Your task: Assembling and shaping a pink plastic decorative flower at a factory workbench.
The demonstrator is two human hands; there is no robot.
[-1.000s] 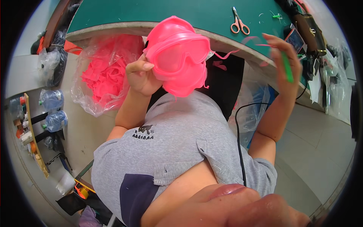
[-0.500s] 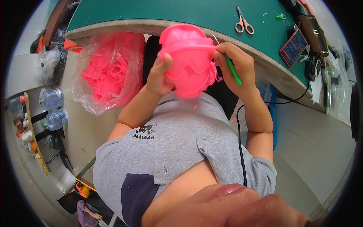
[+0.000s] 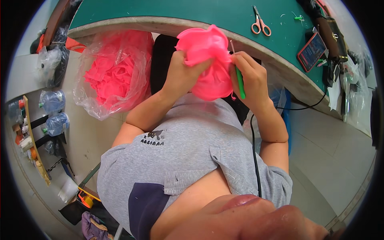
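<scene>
My left hand (image 3: 180,76) is closed on a soft bright-pink rubbery molded piece (image 3: 214,82), its thumb lying across the front. The piece is bent and folded above my lap, just off the table's front edge. My right hand (image 3: 253,76) grips a green-handled tool (image 3: 240,83) with a thin metal tip pointing up and away. Its fingertips are at the right edge of the pink piece. A small pink strip hangs from that edge near the tool's handle. Whether the tip touches the piece I cannot tell.
Orange-handled scissors (image 3: 261,27) lie on the green table (image 3: 168,9); a phone (image 3: 311,52) stands farther right. On the left, a clear plastic bag (image 3: 90,102) holds many pink pieces. A black cable (image 3: 253,148) runs past my right arm.
The pink piece has turned and folded, and my left hand has shifted right, with its thumb now across the front. The green tool has tipped more upright in my right hand.
</scene>
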